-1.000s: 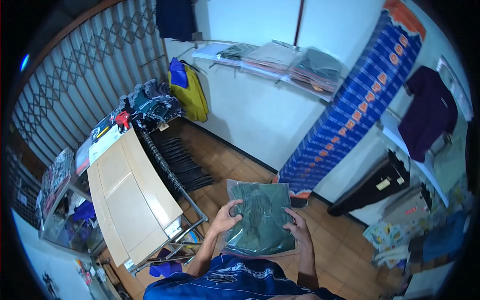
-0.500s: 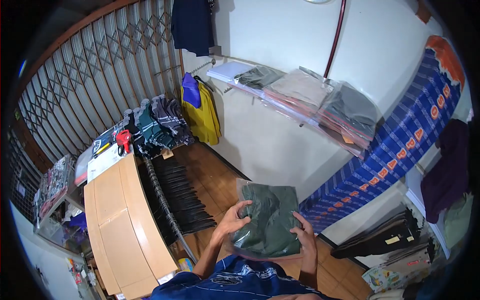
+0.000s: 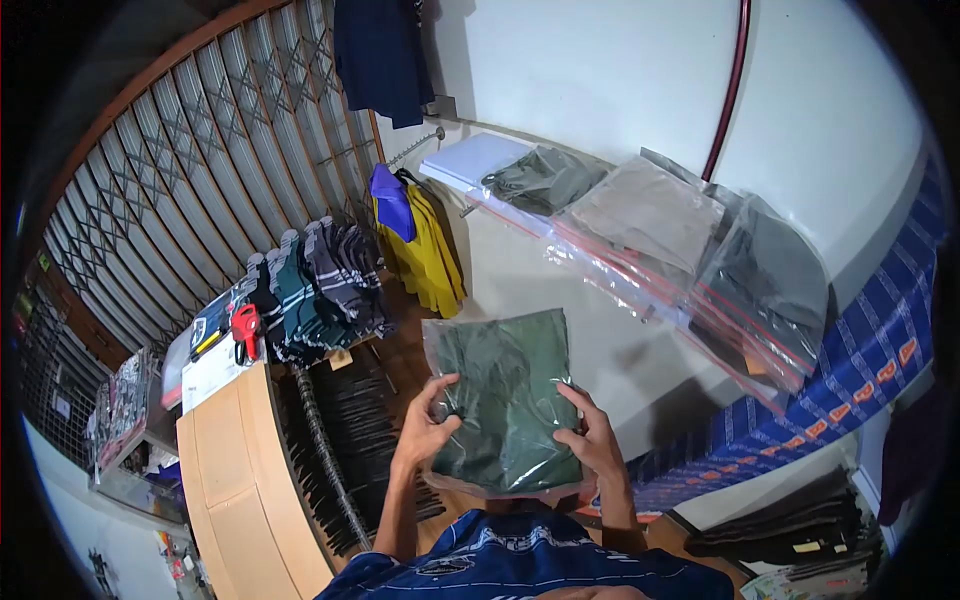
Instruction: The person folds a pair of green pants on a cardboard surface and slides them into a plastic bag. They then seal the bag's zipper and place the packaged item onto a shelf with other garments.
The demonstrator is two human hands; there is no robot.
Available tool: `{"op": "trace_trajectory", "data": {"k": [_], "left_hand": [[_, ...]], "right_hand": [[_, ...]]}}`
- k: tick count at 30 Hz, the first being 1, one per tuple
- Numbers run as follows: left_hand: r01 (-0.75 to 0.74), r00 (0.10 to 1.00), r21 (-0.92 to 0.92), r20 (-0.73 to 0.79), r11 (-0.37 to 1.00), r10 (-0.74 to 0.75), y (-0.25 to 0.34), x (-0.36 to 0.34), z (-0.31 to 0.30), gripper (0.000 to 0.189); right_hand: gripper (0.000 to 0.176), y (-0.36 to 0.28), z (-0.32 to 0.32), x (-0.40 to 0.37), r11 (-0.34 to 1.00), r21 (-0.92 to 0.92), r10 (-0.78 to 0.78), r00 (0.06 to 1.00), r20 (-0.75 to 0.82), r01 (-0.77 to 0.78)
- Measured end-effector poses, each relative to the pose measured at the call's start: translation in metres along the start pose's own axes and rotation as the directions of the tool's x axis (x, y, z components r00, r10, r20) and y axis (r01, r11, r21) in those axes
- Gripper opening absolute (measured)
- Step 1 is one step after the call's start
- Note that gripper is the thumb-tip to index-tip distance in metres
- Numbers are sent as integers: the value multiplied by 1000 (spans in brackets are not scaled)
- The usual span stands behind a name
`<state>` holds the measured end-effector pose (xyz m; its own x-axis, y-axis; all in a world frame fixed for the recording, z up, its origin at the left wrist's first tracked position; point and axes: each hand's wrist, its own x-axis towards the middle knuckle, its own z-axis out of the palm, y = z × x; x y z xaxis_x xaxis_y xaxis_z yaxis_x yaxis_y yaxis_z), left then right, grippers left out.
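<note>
Between my two hands is a clear plastic bag with a folded dark green garment [image 3: 508, 390] inside, held up in front of my chest. My left hand [image 3: 428, 425] grips its left edge, thumb on the front. On the opposite edge my right hand [image 3: 590, 432] pinches the plastic the same way. Wrinkles and glare run across the bag's front. Beyond it, a wall shelf carries a bagged dark grey garment [image 3: 545, 180], a bagged beige garment [image 3: 648, 215] and another bagged grey garment [image 3: 765, 275].
To my left stands a wooden counter [image 3: 225, 475] with a red tool [image 3: 245, 330] at its far end. Several black hangers [image 3: 365, 435] hang from a rail beside it. Folded striped garments [image 3: 340, 280] lie behind. A blue printed banner [image 3: 800, 425] stretches along the right.
Both hands have lifted the bagged green garment higher and farther forward, toward the shelf. My view has shifted closer to the shelf, and the banner sits farther right.
</note>
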<state>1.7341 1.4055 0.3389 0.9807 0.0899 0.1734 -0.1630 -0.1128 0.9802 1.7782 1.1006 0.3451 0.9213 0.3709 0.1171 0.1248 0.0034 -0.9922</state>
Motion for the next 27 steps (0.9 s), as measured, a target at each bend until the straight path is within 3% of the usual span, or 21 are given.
{"op": "trace_trajectory", "data": {"k": [1, 2, 5, 6, 8, 10, 13, 15, 17, 19, 21, 24, 27], "left_hand": [[-6, 1000, 12, -10, 1000, 6, 4, 19, -4, 66], [-49, 998, 70, -33, 996, 52, 6, 37, -7, 66], [-60, 997, 58, -50, 997, 63, 20, 84, -18, 67], [-140, 987, 104, -66, 985, 147, 26, 101, -19, 67], [-126, 989, 93, -67, 988, 133, 31, 132, -26, 67], [-104, 993, 71, -55, 992, 108, 40, 165, -32, 68], [-260, 965, 137, -2, 956, 263, 44, 226, -39, 70], [-229, 973, 105, 61, 968, 223, 42, 270, -46, 70], [-342, 937, 179, 143, 922, 320, 43, 320, -50, 70], [-297, 938, 122, 220, 947, 266, 44, 368, -55, 71], [-333, 907, 68, 296, 940, 300, 39, 421, -57, 71], [-227, 875, -36, 430, 973, 220, 40, 497, -58, 70], [-307, 834, 6, 484, 952, 266, 40, 565, -53, 69]], "right_hand": [[72, -3, -4, 18, 1000, 3, -16, 1000, 8, 16], [77, 7, -9, 38, 987, -78, -136, 990, 24, 138], [77, -24, -16, 80, 993, -50, -109, 993, 44, 111], [78, -28, -19, 98, 986, -71, -147, 988, 56, 151], [79, -34, -25, 125, 972, -111, -198, 977, 80, 206], [78, -52, -29, 148, 989, -36, -137, 986, 95, 141], [79, -56, -34, 189, 987, -3, -161, 984, 70, 161], [78, -58, -38, 216, 985, -14, -171, 985, 29, 172], [77, -57, -41, 243, 982, -29, -185, 983, -16, 185], [77, -56, -41, 269, 982, -52, -184, 980, -80, 181], [77, -51, -34, 300, 975, -72, -218, 954, -206, 208], [75, -55, -30, 349, 960, -177, -267, 897, -352, 217], [73, -52, -29, 403, 957, -172, -291, 819, -495, 235]]}}
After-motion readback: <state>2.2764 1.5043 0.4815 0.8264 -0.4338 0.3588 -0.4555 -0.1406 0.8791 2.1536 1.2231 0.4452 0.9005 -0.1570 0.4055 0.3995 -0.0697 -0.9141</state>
